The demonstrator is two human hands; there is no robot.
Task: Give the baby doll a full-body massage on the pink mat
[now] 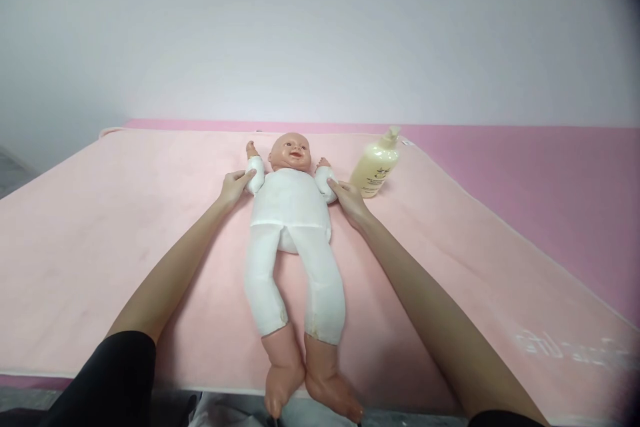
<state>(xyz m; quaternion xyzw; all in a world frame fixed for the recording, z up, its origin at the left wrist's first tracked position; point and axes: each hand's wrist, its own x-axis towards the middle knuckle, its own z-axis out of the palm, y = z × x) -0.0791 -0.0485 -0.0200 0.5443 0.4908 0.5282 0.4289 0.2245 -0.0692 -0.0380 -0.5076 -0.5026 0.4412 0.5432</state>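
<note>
A baby doll [291, 200] with a white cloth body lies on its back in the middle, head away from me and feet over the near table edge. My left hand [236, 187] is closed around the doll's arm on the left, thumb on the white cloth. On the other side my right hand [350, 200] grips the doll's other arm, thumb on top. Both doll arms are bent upward beside its head. Just beyond my right hand stands a pump bottle [376, 164] of pale yellow liquid, slightly tilted in view.
A light pink towel [125, 234] covers most of the pink tabletop [525, 187]; white lettering marks its near right corner. A pale wall [320, 34] rises behind the table. Grey fabric shows below the near edge.
</note>
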